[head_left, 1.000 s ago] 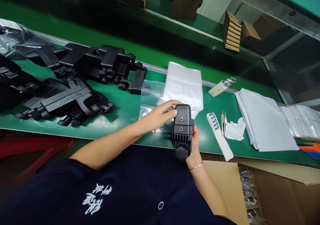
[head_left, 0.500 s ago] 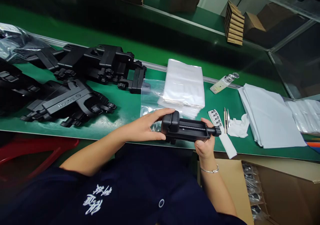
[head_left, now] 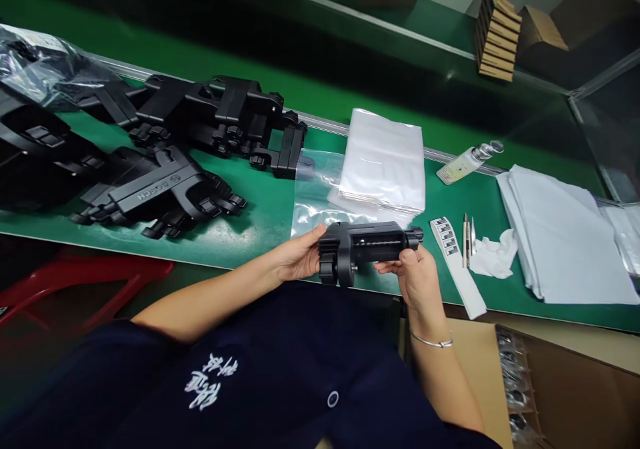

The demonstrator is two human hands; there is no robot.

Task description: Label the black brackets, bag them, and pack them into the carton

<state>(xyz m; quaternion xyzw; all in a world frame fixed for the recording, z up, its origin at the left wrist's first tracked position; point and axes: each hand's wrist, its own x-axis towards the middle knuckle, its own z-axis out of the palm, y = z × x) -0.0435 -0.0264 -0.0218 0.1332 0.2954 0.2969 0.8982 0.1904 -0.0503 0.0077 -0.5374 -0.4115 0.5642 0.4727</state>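
Between my two hands is a black plastic clamp bracket (head_left: 373,242) with a threaded rod along its slot and knobs at its ends. It is raised off the bench near the front edge. My left hand (head_left: 303,252) is closed on its left end, thumb on top. At the right end, my right hand (head_left: 416,269) grips it close to the small knob, thumb in front and fingers underneath. Behind the bracket lies a clear plastic bag (head_left: 315,192), partly beneath a stack of plastic bags (head_left: 383,159).
More black brackets (head_left: 160,192) crowd the green bench's left side. To the right lie a label strip (head_left: 457,269), a pen-like tool (head_left: 466,239), crumpled tissue (head_left: 495,254), a small bottle (head_left: 465,164) and a folded white sheet (head_left: 560,236). A cardboard box (head_left: 575,396) stands below.
The bracket has been turned in my hands, so its slot and lower left knobs now face me. Both hands have shifted their hold. The camera view has moved slightly.
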